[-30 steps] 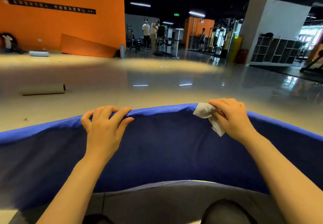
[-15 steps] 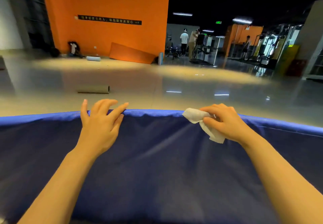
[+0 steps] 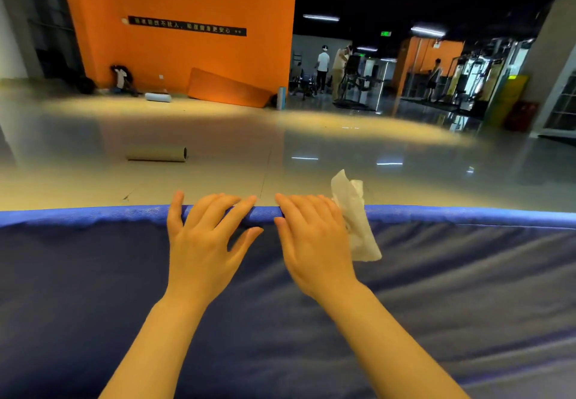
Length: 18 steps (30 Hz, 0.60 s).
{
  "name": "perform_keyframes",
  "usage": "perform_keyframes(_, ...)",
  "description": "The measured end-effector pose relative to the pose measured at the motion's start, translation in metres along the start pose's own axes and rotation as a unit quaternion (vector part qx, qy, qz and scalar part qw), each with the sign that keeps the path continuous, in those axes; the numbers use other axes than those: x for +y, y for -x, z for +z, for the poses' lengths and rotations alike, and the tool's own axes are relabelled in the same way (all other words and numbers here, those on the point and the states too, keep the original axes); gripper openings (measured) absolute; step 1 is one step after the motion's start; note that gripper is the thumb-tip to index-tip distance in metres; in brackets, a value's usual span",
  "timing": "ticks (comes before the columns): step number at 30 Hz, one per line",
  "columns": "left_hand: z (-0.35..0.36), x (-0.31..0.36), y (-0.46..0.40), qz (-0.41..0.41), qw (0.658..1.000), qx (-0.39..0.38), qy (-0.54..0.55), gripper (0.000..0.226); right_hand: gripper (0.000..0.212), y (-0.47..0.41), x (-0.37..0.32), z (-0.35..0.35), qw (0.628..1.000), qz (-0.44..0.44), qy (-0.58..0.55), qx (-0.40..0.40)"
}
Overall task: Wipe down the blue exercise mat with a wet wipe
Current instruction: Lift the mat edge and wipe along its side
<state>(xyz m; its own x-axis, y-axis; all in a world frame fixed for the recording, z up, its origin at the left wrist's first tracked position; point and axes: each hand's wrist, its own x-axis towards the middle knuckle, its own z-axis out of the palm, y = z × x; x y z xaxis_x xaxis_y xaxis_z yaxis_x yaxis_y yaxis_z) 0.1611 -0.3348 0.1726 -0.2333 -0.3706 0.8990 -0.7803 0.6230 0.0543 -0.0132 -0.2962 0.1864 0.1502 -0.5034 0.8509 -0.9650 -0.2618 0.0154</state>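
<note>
Blue exercise mat (image 3: 436, 305) filling whole lower field, far edge running 9 to 3 o'clock across mid-view, long axis apparently side to side. Left hand (image 3: 202, 249) flat on mat at far edge, fingers (image 3: 215, 208) spread and straight, tips lapping over the edge, holding nothing. Right hand (image 3: 314, 246) just beside it toward 3 o'clock, also flat, fingers extended and close together; wet wipe (image 3: 355, 227) caught at its outer side, one end sticking up past the edge, other end trailing on the mat, exact grip hidden behind the hand. Right hand the nearer to the wipe, so likely the wiping hand; unwiped stretch lies from it toward 3 o'clock along the edge and back toward 6. Cardboard tube (image 3: 157, 153) on floor (image 3: 343, 149) at 11 o'clock, well apart. Black strip sign (image 3: 187, 26) on orange wall (image 3: 187, 55): writing too small to read. Green sign (image 3: 386, 33) at 1 o'clock, unreadable.
</note>
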Motion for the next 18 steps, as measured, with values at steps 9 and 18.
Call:
perform_keyframes(9, 0.001, -0.004, 0.002, 0.022, 0.997, 0.070, 0.008, 0.030, 0.069, 0.034, 0.125, -0.062, 0.993, 0.083, 0.081, -0.038)
perform_keyframes(18, -0.003, -0.003, 0.006, 0.029, 0.996, 0.077, 0.030, 0.033, 0.068, 0.059, 0.170, -0.107, 0.982, 0.185, 0.008, -0.029)
